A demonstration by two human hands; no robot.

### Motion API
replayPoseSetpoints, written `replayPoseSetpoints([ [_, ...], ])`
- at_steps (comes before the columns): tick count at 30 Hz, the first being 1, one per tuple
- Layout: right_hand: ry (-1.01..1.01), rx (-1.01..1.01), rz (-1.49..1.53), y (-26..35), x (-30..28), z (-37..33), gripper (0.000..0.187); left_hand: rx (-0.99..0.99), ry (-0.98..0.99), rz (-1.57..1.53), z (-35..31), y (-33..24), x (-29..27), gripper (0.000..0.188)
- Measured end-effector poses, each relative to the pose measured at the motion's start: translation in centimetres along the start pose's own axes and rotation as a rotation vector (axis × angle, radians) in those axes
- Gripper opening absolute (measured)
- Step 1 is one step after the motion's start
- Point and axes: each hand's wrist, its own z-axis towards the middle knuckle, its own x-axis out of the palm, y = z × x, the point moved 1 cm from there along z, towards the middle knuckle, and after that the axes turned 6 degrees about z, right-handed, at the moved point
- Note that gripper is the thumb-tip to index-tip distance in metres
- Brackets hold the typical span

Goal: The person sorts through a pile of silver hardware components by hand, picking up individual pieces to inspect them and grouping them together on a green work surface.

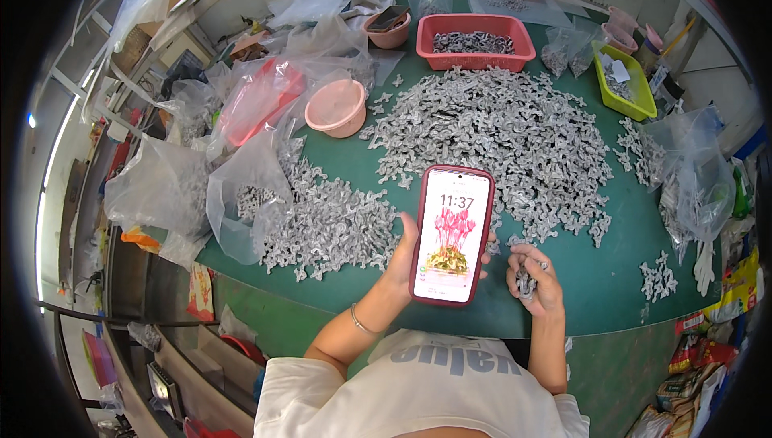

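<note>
Two hands [400,265] [545,287], left gripping lit phone [452,237] in red case [442,302], right clutching grey pieces [525,284]

You wear a loose, off-white, short-sleeved fabric T-shirt [362,394], with a band of large, rounded, grey-blue lettering [450,359] printed across the front, upside down from your viewpoint. Its wide left sleeve [283,394] and right sleeve [572,418] leave both your forearms uncovered. Around your left wrist sits a thin, silver-coloured, rounded bracelet [359,321]. Your left hand [401,259] and right hand [547,287] are gloveless, and the shirt's fabric shows soft creases.
</note>
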Motion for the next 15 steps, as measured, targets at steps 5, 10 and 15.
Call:
replayPoseSetpoints([
  [5,-0.019,-0.004,0.009,-0.1,0.0,0.0,0.03,0.017,0.0,-0.047,0.2,-0.3,0.0,0.099],
  [10,-0.002,-0.009,0.029,0.1,-0.3,0.2,0.029,0.038,-0.037,-0.025,0.4,-1.3,0.1,0.09],
  [15,-0.004,-0.003,0.034,-0.1,-0.8,0.2,0.028,0.022,-0.178,0.081,-0.3,-4.5,-2.0,0.074],
])
